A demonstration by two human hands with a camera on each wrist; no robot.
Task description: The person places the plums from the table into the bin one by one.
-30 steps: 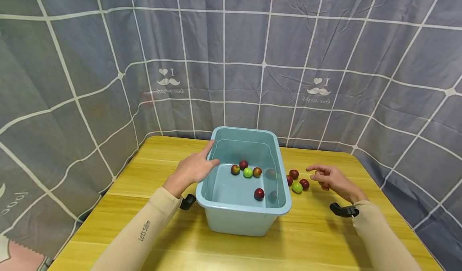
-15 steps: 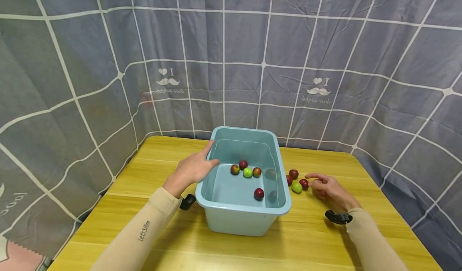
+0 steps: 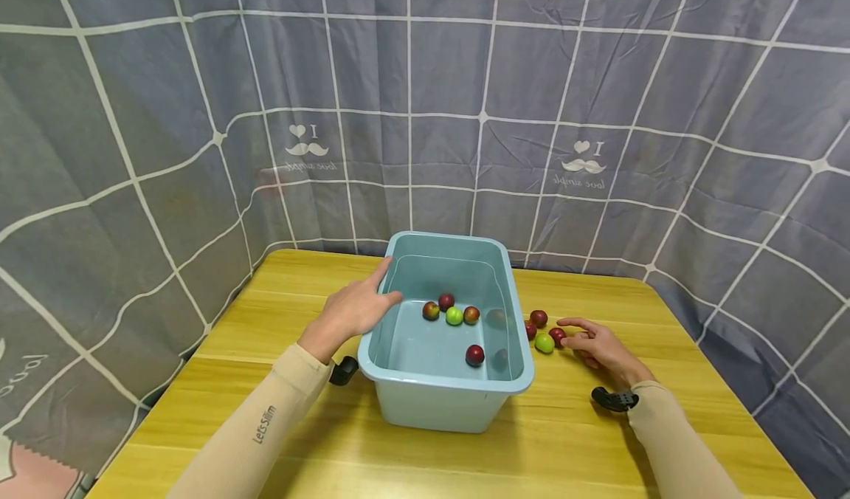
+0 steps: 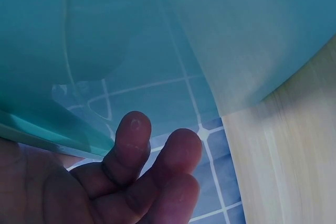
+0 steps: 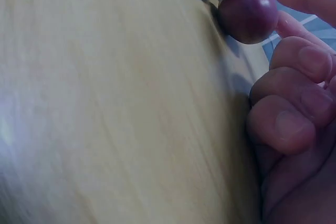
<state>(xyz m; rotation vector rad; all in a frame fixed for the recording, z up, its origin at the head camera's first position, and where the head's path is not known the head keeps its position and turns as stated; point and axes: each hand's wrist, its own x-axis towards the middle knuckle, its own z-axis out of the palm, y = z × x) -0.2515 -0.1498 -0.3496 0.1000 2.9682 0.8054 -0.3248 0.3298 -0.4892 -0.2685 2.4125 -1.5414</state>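
Observation:
My left hand (image 3: 352, 308) holds the left rim of a light blue plastic tub (image 3: 445, 384), thumb over the inside. In the left wrist view its other fingers (image 4: 178, 153) curl beneath the rim outside. My right hand (image 3: 604, 350) is low over the table at the right, thumb and index finger spread around a dark red plum (image 5: 248, 13). Whether both touch it is unclear; the remaining fingers (image 5: 283, 124) are bent. Beside that plum lie a green fruit (image 3: 544, 343) and two more dark red plums (image 3: 538, 318).
Inside the tub, a dark red plum (image 3: 474, 355) sits apart from a group of red and mottled fruits (image 3: 431, 311) around a green one (image 3: 454, 316). The wooden table (image 3: 265, 322) meets a grey checked curtain (image 3: 438, 152) behind and at both sides.
My right hand has moved left and slightly down to the nearest dark red plum. The left hand stays on the tub's rim, and the fruits keep their places.

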